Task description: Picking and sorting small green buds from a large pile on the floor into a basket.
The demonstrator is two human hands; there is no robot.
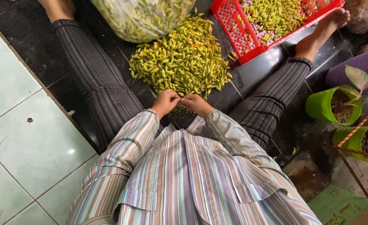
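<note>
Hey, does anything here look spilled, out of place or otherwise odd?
The yellow-green chili peppers lie in a loose heap straight on the dark floor, though a red plastic crate holding more sits beside them. A few strays lie off the heap's edge. Both the left hand and right hand meet at its near edge.

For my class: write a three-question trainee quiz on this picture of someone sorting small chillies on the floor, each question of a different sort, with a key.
1. True or false: the left hand and right hand meet at the near edge of the loose chilli pile.
2. What colour is the crate holding more chillies? A blue, B red, C white.
3. Fill in: beside the person's right leg stand green ____ of soil.

Key: 1 true; 2 B; 3 pots.
</note>
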